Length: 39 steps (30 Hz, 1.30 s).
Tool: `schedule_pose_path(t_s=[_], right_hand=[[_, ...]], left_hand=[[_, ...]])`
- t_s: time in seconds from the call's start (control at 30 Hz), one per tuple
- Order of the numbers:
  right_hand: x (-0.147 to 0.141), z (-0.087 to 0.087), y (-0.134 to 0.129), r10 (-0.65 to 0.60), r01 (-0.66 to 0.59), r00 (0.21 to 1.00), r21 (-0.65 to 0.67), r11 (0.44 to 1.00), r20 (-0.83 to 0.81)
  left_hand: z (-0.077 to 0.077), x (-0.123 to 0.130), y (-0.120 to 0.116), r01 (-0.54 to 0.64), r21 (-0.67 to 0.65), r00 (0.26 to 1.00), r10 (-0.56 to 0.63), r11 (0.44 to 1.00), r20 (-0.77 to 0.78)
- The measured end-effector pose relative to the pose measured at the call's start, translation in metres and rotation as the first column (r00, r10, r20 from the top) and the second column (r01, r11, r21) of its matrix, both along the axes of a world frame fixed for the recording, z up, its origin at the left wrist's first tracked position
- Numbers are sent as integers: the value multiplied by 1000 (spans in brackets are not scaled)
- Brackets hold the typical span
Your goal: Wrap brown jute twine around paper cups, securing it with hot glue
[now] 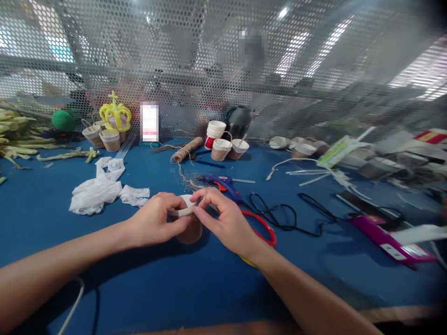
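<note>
Between my hands, just above the blue table, is a small paper cup [189, 231] with a brown lower part and a white rim. My left hand [159, 217] is closed on its left side, thumb outside and fingers over the rim. At the rim's right side my right hand [218, 216] pinches with thumb and forefinger; a strand of twine [188, 179] runs from there toward the twine roll [187, 150] behind. A blue glue gun [223, 186] lies just beyond my right hand. Partly under my right wrist are red-handled scissors [267, 228].
Crumpled white cloth [94, 193] lies at left. Several finished-looking cups [221, 150] stand along the back by the perforated metal screen [181, 70]. A black cable [275, 216] loops toward a purple power strip [391, 242] at right. A lit phone [149, 122] stands at the back.
</note>
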State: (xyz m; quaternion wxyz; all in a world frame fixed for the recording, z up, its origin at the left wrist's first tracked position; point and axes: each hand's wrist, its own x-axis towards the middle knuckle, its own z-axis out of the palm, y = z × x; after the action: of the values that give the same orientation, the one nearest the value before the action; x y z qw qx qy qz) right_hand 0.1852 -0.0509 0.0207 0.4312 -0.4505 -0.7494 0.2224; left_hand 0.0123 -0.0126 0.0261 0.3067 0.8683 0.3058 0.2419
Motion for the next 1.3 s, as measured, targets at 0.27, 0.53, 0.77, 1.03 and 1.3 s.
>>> schedule_pose_path(t_s=[0.27,0.53,0.77,1.03,1.3], right_hand=[[0,4,-3,25,-25,1000,-1,1000,0],[0,15,5,60,-99,980,-203,974,-190],[-6,36,30,4,-43,994,-352,935,-110],[-49,57,83,292,-291,955,-343,893,-50],[-58,32,97,500,-221,790,-596,772,355]], left_hand=[[5,-4,-1,68,-54,997,-70,996,-27],[8,-6,-5,95,-276,995,-82,957,58],[9,-5,-7,118,-328,993,-108,937,49],[7,-6,-12,268,-196,956,-236,943,172],[2,-6,-13,276,-186,952,-241,943,190]])
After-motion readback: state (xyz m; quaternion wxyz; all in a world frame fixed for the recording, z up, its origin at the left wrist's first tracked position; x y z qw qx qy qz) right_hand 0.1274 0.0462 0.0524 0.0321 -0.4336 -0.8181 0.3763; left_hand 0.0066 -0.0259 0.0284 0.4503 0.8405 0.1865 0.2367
